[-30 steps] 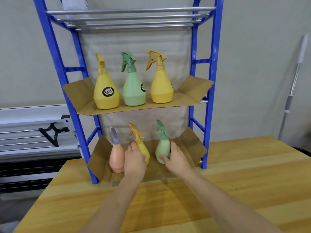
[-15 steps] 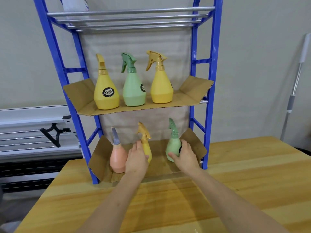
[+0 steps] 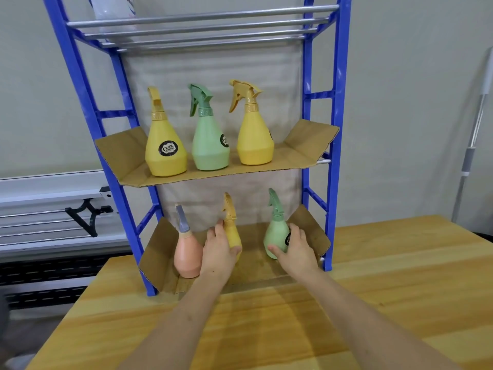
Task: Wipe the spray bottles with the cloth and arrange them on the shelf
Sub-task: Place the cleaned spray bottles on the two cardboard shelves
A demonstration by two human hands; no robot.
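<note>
- Pale wood, the table (image 3: pixel 373 303) comes first, both forearms reaching across it to the blue shelf (image 3: pixel 333 182) standing at its far edge; no cloth shows anywhere, so I cannot say whether wiping is finished.
- On the bottom tier, lined with loose cardboard (image 3: pixel 312 231), the left hand (image 3: pixel 217 252) wraps the small yellow bottle (image 3: pixel 231 231), fingers behind it and thumb in front; the right hand (image 3: pixel 294 249) cups the small green bottle (image 3: pixel 276 236), thumb at its base, fingers curled round its right side.
- The pink bottle (image 3: pixel 186 252) stands free, just beside the left hand; I reckon a slight drift of that wrist leftward would knock it, and with its narrow neck it looks ready to tip.
- The cardboard seems only laid on, its flaps bent up at the ends; sliding a bottle rather than lifting it could drag or buckle the sheet and upset all three.
- The green bottle sits near the right flap; pushed further, it might ride up the slope and lean.
- Above, three larger bottles (yellow bottle (image 3: pixel 165 148), green bottle (image 3: pixel 210 145), orange-yellow bottle (image 3: pixel 254 140)) stand upright in a row; a bump to the frame could rock them, and lifting the small ones too high might catch their triggers on the tier overhead.
</note>
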